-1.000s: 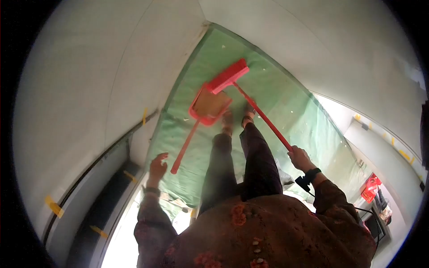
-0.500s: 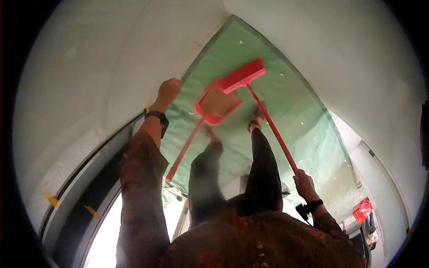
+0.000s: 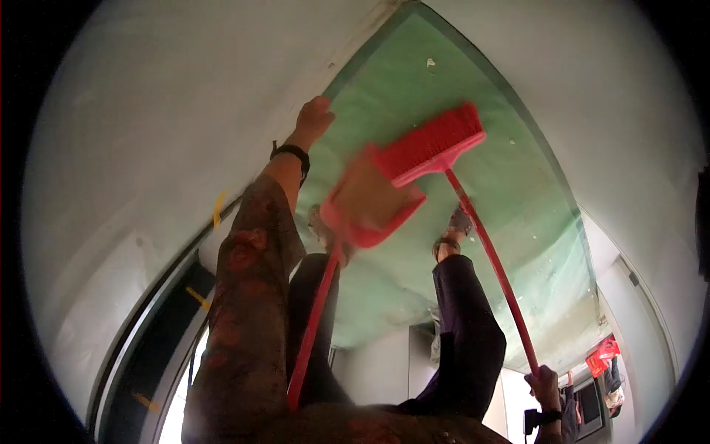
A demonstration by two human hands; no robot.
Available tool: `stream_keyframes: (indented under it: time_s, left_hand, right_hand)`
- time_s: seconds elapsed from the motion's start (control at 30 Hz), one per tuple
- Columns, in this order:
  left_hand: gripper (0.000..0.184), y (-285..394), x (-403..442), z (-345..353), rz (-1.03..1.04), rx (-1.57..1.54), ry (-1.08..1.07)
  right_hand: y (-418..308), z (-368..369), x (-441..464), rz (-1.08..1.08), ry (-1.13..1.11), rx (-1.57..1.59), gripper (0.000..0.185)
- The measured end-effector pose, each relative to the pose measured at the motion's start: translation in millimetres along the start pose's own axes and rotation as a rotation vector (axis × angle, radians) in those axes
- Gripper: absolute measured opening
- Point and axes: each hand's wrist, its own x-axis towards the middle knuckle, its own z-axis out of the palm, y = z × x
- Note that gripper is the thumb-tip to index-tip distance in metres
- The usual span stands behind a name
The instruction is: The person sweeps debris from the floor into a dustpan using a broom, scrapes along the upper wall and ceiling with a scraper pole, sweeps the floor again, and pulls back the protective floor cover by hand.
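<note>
My right hand (image 3: 543,386) is closed around the handle of a red broom (image 3: 499,270). Its bristled head is forward of me, overlapping the far edge of a red dustpan (image 3: 377,198) in this view. The long red handle of the dustpan runs back toward my body beside my left sleeve; what supports its near end is hidden. Stretched forward at the left, my left hand (image 3: 315,118) has its fingers curled, beside the border of wall and green floor covering. Whether it holds anything is not visible.
Green sheeting (image 3: 414,111) with scattered pale bits covers the floor between white walls (image 3: 185,96). My feet stand on it. A dark-framed door or window with yellow tape (image 3: 197,298) lies left. A red item (image 3: 603,355) and a person's partial figure (image 3: 614,392) appear lower right.
My left hand has moved forward and slightly right. The broom and dustpan appear farther right, and my right hand sits lower in the view, still gripping the broom.
</note>
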Motion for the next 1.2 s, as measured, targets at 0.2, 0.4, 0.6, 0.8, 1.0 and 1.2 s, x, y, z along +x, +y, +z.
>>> stream_keyframes:
  time_s: [0.2, 0.4, 0.6, 0.8, 1.0, 1.2]
  left_hand:
    - [0.060, -31.4, 65.0, 35.7, 0.032, 0.005, 0.008]
    - [0.066, -22.5, 106.2, 56.0, 0.008, 0.030, 0.035]
    - [0.045, -37.6, 129.3, 72.0, 0.110, 0.313, 0.140]
    - [0.016, 15.2, 66.0, 64.4, 0.015, 0.345, 0.158]
    - [0.014, 14.6, 8.4, 82.6, 0.430, 0.549, 0.113]
    - [0.013, 50.7, -67.7, 98.1, 0.334, 0.789, -0.094]
  right_hand:
    - [47.0, 38.5, 36.2, -0.099, 0.162, -0.072, 0.025]
    - [42.2, 50.7, 48.5, 0.108, 0.144, 0.021, 0.028]
    - [53.6, 56.6, 48.0, 0.014, 0.209, 0.056, 0.030]
    - [55.2, 52.6, 25.8, 0.009, 0.372, 0.166, 0.031]
    - [57.4, 22.5, -60.3, -0.056, 0.165, -0.222, 0.024]
    - [110.3, 19.5, -151.3, -0.027, 0.314, 0.109, 0.024]
